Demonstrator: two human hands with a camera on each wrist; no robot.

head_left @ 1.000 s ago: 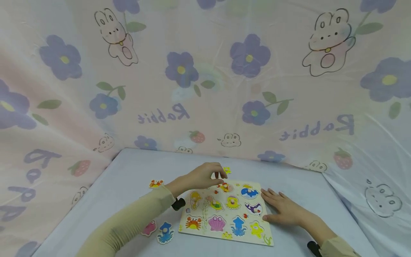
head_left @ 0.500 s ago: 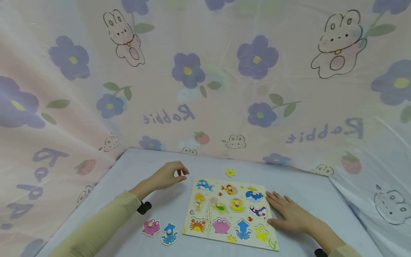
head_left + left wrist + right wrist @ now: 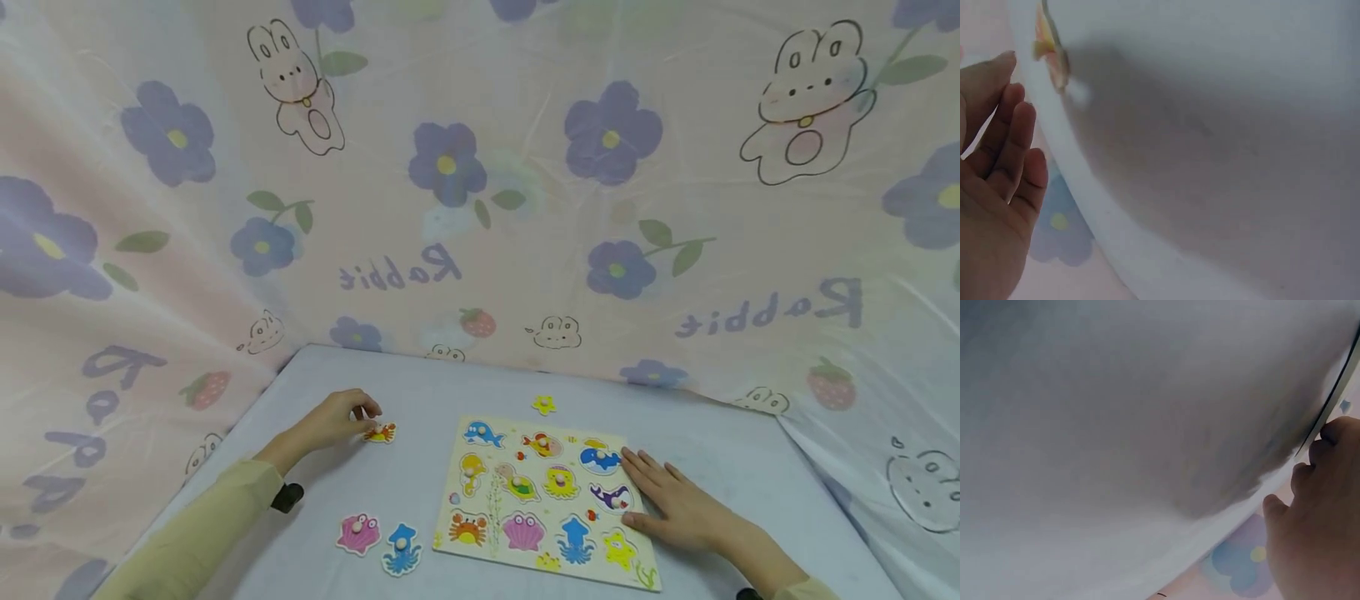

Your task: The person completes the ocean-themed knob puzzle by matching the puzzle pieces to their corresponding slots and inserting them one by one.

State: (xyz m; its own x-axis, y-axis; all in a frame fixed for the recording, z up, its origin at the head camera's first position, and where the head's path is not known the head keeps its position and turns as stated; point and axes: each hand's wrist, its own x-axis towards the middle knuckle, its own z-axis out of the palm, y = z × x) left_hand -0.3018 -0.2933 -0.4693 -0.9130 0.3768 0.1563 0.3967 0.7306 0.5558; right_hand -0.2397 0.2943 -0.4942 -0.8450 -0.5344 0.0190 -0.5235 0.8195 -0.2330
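Note:
My left hand [image 3: 337,419] is at a crab puzzle piece [image 3: 384,432] lying left of the board, its fingertips close by the piece's knob. In the left wrist view, a gap shows between the loosely bent fingers [image 3: 1013,134] and the knobbed crab piece [image 3: 1052,50]. The wooden puzzle board [image 3: 525,510] carries several sea-animal pieces; its crab, shell, squid and starfish places in the front row show no knobs. My right hand [image 3: 675,504] rests with straight fingers on the board's right edge.
A pink shell piece [image 3: 358,533] and a blue squid piece [image 3: 402,550] lie on the table front-left of the board. Behind the board is a yellow starfish piece [image 3: 543,405]. A patterned curtain [image 3: 510,208] hangs behind the white-covered table [image 3: 360,371].
My left hand has moved left from over the back of the board to the crab piece. The whale piece at the board's back left, hidden before, shows. The right hand stays at the edge.

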